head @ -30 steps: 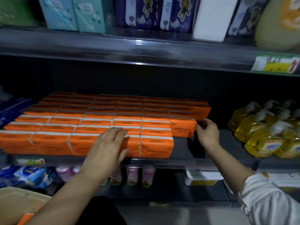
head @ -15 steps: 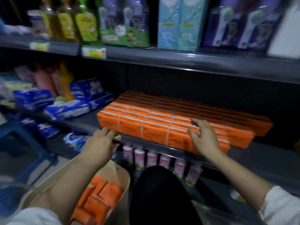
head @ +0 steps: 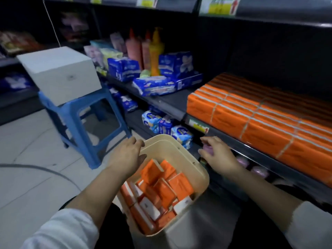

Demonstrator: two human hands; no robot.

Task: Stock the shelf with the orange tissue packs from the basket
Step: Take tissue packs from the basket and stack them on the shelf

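Empty and loosely spread, left hand (head: 125,155) and right hand (head: 218,155) flank the basket (head: 197,169), apparently poised to gather its orange tissue packs (head: 161,191).

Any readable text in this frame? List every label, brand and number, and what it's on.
Nothing can be read; all the print is motion-blurred or too small.
Upper price tags: green and yellow print, blurred.
Lower price tag: blurred.
Blue packs: white lettering, blurred.
Stocked orange packs: dark print, smeared.
Basket packs: print too small.
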